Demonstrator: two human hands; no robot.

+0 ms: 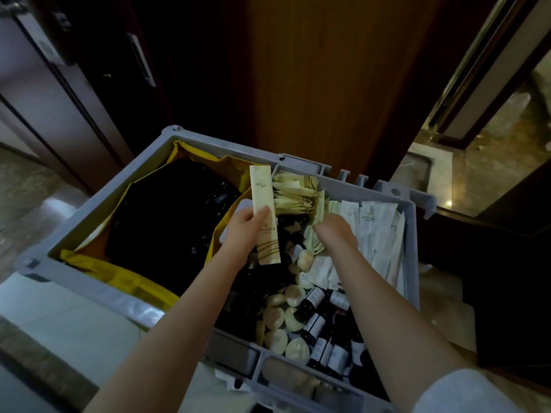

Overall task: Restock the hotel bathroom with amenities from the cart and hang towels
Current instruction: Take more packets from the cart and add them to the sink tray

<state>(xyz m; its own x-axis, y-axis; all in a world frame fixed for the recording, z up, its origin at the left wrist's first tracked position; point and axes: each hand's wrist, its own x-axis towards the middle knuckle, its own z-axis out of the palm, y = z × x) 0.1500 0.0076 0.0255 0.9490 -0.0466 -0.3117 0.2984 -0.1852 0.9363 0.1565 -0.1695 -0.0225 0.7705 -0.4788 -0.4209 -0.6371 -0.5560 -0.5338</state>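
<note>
I look down into a grey plastic cart bin (pixel 98 216). My left hand (pixel 243 234) holds a long cream amenity sachet (pixel 264 210) upright above the bin's middle. My right hand (pixel 335 231) reaches down among cream packets (pixel 293 193) in the right compartment, its fingers curled on a few of them. White sachets (pixel 378 234) lie along the right wall. Round wrapped soaps (pixel 275 317) and several small dark bottles (pixel 319 326) fill the near part.
The left compartment holds a yellow bag (pixel 134 281) with black plastic (pixel 173 222) inside. A dark wooden door (pixel 328 84) stands behind the bin. A marble bathroom floor (pixel 492 162) shows through the doorway at right. Pale tiles (pixel 59 320) lie at the lower left.
</note>
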